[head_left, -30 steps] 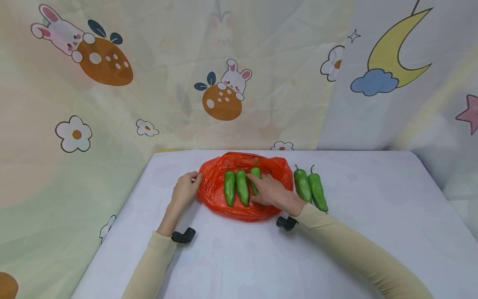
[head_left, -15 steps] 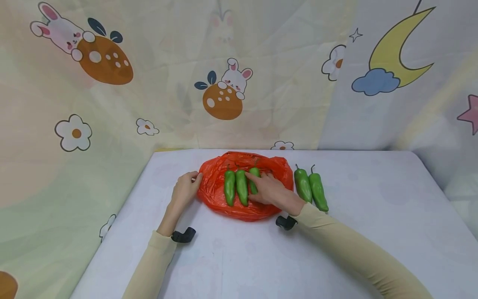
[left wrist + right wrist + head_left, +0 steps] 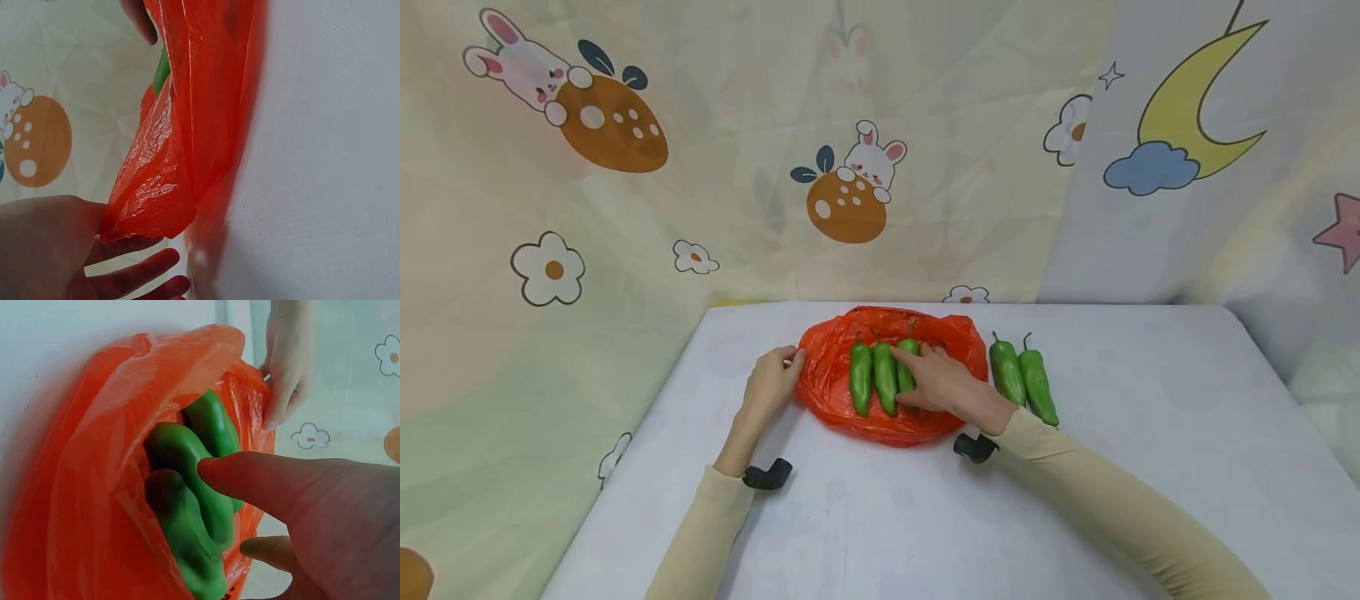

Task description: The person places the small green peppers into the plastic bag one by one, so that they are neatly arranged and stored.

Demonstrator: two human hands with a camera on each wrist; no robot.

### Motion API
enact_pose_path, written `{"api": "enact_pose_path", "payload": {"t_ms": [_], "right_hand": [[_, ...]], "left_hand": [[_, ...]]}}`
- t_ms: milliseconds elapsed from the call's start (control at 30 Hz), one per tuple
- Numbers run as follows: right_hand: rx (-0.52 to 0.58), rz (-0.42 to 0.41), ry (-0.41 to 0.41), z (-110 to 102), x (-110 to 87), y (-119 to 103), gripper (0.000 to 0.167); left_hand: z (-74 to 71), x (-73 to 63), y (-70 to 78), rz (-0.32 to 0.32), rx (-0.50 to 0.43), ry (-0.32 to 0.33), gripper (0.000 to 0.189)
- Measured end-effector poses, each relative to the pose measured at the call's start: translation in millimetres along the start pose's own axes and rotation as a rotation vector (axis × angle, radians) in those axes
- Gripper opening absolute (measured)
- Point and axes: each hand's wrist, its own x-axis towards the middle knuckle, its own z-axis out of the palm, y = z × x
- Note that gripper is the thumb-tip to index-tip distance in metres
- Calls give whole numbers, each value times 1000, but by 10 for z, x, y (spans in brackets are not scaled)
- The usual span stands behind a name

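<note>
A red plastic bag [image 3: 827, 398] lies spread with its mouth facing up. Three long green chili peppers rest in it side by side: a left one [image 3: 861, 382], a middle one [image 3: 885, 380] and a right one [image 3: 906, 378]. My left hand [image 3: 769, 380] pinches the bag's left edge between thumb and fingers, as the left wrist view confirms. Over the bag's right half, my right hand [image 3: 946, 382] reaches in, thumb and fingers extended at the right pepper. In the right wrist view its thumb [image 3: 250, 478] overlaps the peppers; the other fingers are mostly hidden.
Two more green chili peppers, one closer [image 3: 1007, 372] and one farther right [image 3: 1038, 386], lie on the white table [image 3: 865, 533] just right of the bag, behind my right wrist. A printed curtain [image 3: 955, 167] stands along the table's back edge.
The right pepper in the bag has shifted slightly left, closer against the middle one and more upright in line. My left hand keeps its place at the bag's edge.
</note>
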Motion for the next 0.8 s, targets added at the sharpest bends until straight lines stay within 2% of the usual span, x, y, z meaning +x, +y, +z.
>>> {"api": "enact_pose_path", "payload": {"t_ms": [500,800], "right_hand": [[-16,-102,23,-246,-166,-74,81],[-12,-157,51,-382,-283,-31,80]], "left_hand": [[-1,-3,2,3,-1,5,34],[-1,-1,10,-3,-7,-7,34]]}}
